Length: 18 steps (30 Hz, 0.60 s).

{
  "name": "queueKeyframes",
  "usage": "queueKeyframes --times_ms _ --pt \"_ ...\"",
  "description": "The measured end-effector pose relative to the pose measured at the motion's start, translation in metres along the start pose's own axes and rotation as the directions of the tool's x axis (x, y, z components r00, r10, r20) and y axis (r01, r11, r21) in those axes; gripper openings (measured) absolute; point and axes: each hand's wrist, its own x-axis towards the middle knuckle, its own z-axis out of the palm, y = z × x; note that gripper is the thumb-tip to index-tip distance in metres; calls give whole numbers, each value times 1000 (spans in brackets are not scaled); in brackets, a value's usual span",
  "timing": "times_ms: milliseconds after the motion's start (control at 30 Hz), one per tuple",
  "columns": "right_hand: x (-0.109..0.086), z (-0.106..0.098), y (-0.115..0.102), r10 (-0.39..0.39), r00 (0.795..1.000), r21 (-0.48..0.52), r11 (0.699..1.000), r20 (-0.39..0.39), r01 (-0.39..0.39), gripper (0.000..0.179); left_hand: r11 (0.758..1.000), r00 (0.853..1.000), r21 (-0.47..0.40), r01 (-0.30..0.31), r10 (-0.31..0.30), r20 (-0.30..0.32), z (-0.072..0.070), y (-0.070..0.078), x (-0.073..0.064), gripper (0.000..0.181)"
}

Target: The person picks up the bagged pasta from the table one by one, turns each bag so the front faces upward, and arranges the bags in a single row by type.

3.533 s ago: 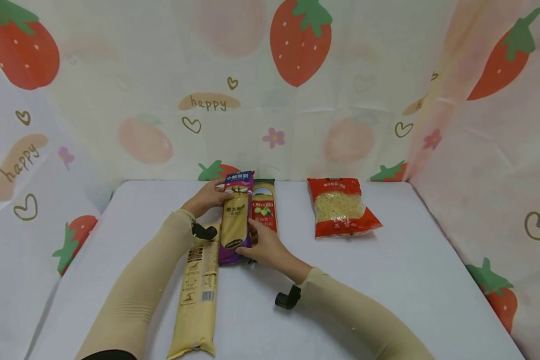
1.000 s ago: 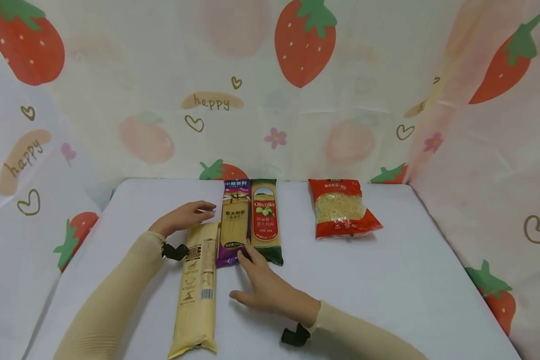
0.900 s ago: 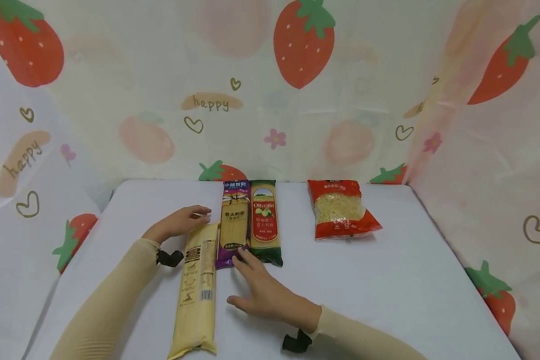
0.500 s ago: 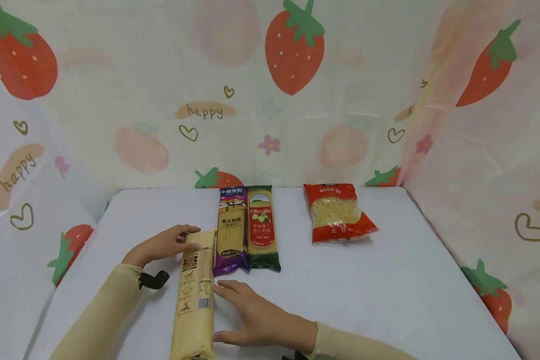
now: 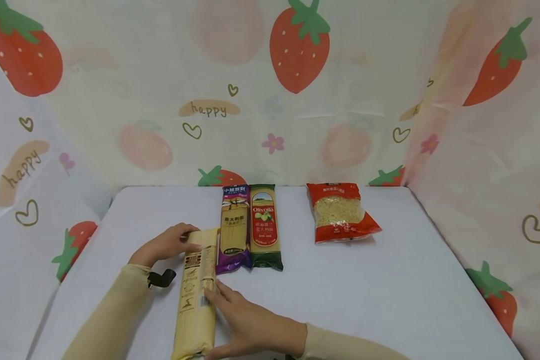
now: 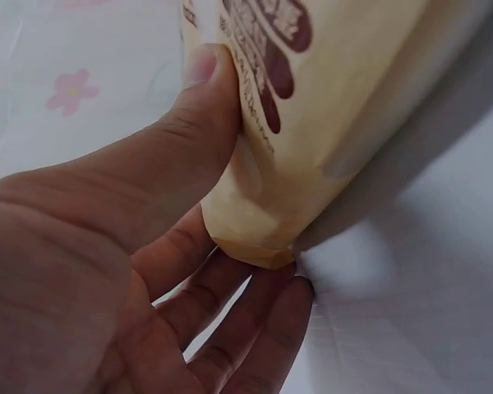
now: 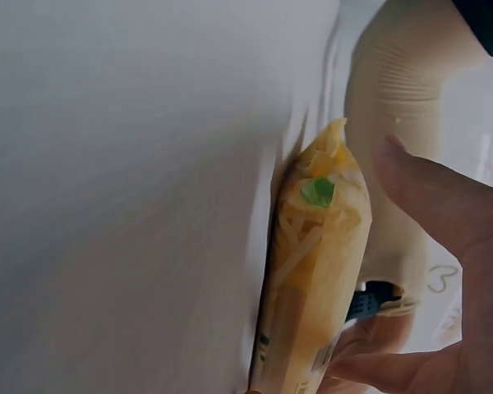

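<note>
A long pale-yellow noodle pack (image 5: 195,320) lies on the left part of the table, barcode side up. My left hand (image 5: 164,245) grips its far end; in the left wrist view the thumb (image 6: 209,94) presses the printed face and the fingers reach round the end. My right hand (image 5: 256,322) is spread along the pack's right side, its fingertips at the edge near the barcode. In the right wrist view, noodles show through the wrapper (image 7: 300,263), and the right thumb (image 7: 427,193) stands apart from the pack.
Just beyond lie a purple spaghetti pack (image 5: 234,230) and a green-and-red Olivoila spaghetti pack (image 5: 264,227), side by side. A red bag of pasta (image 5: 339,212) lies further right. Strawberry-printed cloth walls (image 5: 364,60) enclose the white table (image 5: 369,295).
The purple pack, earlier held in both hands, now lies beside the Olivoila pack. Both hands have moved left and nearer; the left has taken hold of the yellow noodle pack's far end.
</note>
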Motion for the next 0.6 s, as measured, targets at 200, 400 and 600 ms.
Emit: queueKeyframes --times_ms 200,400,600 --pt "6 3 -2 8 1000 -69 998 3 -8 122 999 999 13 45 -45 -1 0 2 2 55" --pt "11 3 -7 38 999 -129 991 -2 -38 126 999 999 43 30 -30 -13 0 3 1 53" --pt "15 4 -11 38 999 -182 983 14 -35 128 995 997 54 79 -78 -7 0 6 3 56"
